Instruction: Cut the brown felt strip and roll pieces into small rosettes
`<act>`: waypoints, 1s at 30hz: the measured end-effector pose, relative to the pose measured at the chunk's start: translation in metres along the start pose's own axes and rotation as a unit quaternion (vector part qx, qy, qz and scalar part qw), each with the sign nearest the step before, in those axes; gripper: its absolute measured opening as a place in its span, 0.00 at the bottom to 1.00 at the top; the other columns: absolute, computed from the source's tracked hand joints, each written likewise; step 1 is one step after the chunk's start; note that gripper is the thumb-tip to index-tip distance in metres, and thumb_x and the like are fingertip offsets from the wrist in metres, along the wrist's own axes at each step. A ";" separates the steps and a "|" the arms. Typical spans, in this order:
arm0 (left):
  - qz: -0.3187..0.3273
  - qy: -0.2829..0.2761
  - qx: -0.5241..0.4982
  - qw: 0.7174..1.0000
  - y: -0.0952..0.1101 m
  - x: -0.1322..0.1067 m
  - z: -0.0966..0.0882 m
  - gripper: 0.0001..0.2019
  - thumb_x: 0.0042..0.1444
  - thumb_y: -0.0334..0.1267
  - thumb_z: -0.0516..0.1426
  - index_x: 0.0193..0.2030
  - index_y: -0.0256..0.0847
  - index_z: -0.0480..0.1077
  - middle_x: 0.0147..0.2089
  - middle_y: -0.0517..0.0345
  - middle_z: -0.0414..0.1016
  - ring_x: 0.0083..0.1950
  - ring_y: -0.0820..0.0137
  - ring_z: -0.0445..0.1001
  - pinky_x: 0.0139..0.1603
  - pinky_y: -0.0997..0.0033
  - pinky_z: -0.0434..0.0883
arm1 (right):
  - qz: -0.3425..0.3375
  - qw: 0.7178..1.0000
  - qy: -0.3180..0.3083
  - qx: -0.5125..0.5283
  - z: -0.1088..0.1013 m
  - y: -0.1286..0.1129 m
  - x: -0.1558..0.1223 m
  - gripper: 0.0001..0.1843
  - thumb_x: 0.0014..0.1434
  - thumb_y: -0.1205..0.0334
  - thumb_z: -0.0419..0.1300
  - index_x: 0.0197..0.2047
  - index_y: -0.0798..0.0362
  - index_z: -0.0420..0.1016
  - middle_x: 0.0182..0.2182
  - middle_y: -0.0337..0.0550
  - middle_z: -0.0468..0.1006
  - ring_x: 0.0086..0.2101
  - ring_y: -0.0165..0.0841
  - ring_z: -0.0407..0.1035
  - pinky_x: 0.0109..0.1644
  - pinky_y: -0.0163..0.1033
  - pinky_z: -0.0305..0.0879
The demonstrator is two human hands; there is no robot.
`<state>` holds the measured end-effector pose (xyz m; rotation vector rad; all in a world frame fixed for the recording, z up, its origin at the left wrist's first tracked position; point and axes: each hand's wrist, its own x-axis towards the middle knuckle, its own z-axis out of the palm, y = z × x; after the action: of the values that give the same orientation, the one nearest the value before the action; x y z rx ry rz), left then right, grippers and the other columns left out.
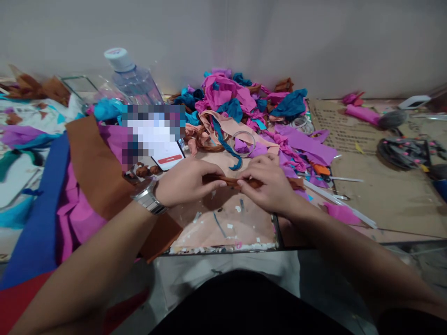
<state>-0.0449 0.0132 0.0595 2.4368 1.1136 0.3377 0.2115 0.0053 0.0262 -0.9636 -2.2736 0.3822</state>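
Both my hands meet over the middle of the table edge on a thin twisted strip of brown crepe paper (234, 182). My left hand (186, 182), with a metal watch on the wrist, is closed round the strip's left end. My right hand (270, 184) pinches the strip's right part, fingers curled over it. The strip runs between the two hands just above a peach paper sheet (226, 223) dotted with small scraps.
A heap of pink, purple, teal and brown paper scraps (244, 100) lies behind. A clear tape roll (243, 142), a phone (166, 156), a water bottle (134, 81), large coloured sheets (87, 186) at left, scissors (331, 179) and cardboard (377, 186) at right.
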 end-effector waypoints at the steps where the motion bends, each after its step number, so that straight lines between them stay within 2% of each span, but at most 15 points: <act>1: 0.007 -0.009 -0.012 1.000 0.001 0.000 0.001 0.14 0.69 0.47 0.57 0.49 0.44 0.82 0.38 0.57 0.85 0.33 0.72 0.77 0.35 0.73 0.64 | -0.006 1.000 -0.010 0.004 0.002 -0.001 -0.001 0.04 0.66 0.62 0.63 0.39 0.49 0.80 0.33 0.40 0.82 0.44 0.39 0.70 0.54 0.51 0.52; 5: 0.013 -0.022 -0.027 0.999 0.005 0.000 0.002 0.13 0.69 0.44 0.56 0.46 0.44 0.82 0.36 0.58 0.85 0.33 0.72 0.78 0.35 0.74 0.63 | -0.011 0.999 -0.031 0.006 0.005 -0.004 -0.001 0.05 0.66 0.61 0.62 0.39 0.49 0.80 0.32 0.39 0.82 0.44 0.39 0.69 0.53 0.51 0.52; 11: -0.027 0.000 -0.009 1.000 0.006 -0.001 -0.005 0.13 0.67 0.42 0.56 0.43 0.42 0.82 0.30 0.59 0.82 0.28 0.72 0.74 0.32 0.73 0.61 | 0.000 1.000 0.009 -0.004 -0.001 0.001 0.000 0.04 0.64 0.64 0.62 0.36 0.50 0.76 0.31 0.39 0.80 0.43 0.39 0.70 0.54 0.51 0.52; 14: -0.036 0.020 -0.006 0.999 0.004 -0.001 -0.006 0.13 0.67 0.42 0.56 0.42 0.41 0.82 0.31 0.58 0.82 0.30 0.71 0.75 0.34 0.72 0.62 | 0.000 1.000 0.018 -0.008 -0.002 0.001 0.000 0.04 0.64 0.63 0.62 0.36 0.50 0.76 0.31 0.39 0.80 0.43 0.39 0.70 0.55 0.52 0.52; 19: 0.010 -0.027 -0.030 0.999 0.003 -0.001 -0.001 0.14 0.68 0.45 0.56 0.48 0.43 0.81 0.35 0.58 0.84 0.31 0.72 0.76 0.34 0.73 0.62 | -0.004 1.000 -0.013 0.003 0.001 -0.003 -0.001 0.04 0.66 0.63 0.62 0.37 0.49 0.77 0.32 0.39 0.81 0.44 0.39 0.70 0.54 0.51 0.52; 21: 0.020 -0.042 -0.029 0.998 0.004 0.000 0.000 0.14 0.69 0.44 0.55 0.48 0.43 0.81 0.36 0.58 0.84 0.32 0.73 0.76 0.34 0.74 0.62 | -0.011 1.000 -0.023 0.005 0.003 -0.005 -0.001 0.05 0.66 0.62 0.62 0.37 0.49 0.78 0.31 0.38 0.81 0.43 0.39 0.70 0.52 0.51 0.51; 25: 0.008 -0.046 -0.014 0.999 0.007 0.000 -0.001 0.12 0.66 0.38 0.56 0.47 0.43 0.82 0.35 0.58 0.84 0.31 0.73 0.75 0.33 0.73 0.61 | -0.010 1.000 -0.012 -0.003 0.004 -0.004 -0.001 0.03 0.63 0.63 0.63 0.36 0.50 0.77 0.30 0.38 0.80 0.43 0.38 0.70 0.52 0.50 0.51; 30: -0.026 -0.032 0.004 0.999 0.005 -0.002 -0.006 0.14 0.66 0.38 0.53 0.44 0.42 0.82 0.32 0.57 0.82 0.30 0.70 0.75 0.34 0.72 0.63 | -0.003 1.000 0.008 -0.002 0.001 -0.001 -0.001 0.04 0.64 0.64 0.62 0.35 0.50 0.76 0.31 0.39 0.80 0.43 0.39 0.71 0.55 0.51 0.53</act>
<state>-0.0453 0.0110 0.0667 2.4034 1.1518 0.2376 0.2104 0.0039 0.0257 -0.9585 -2.2632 0.3655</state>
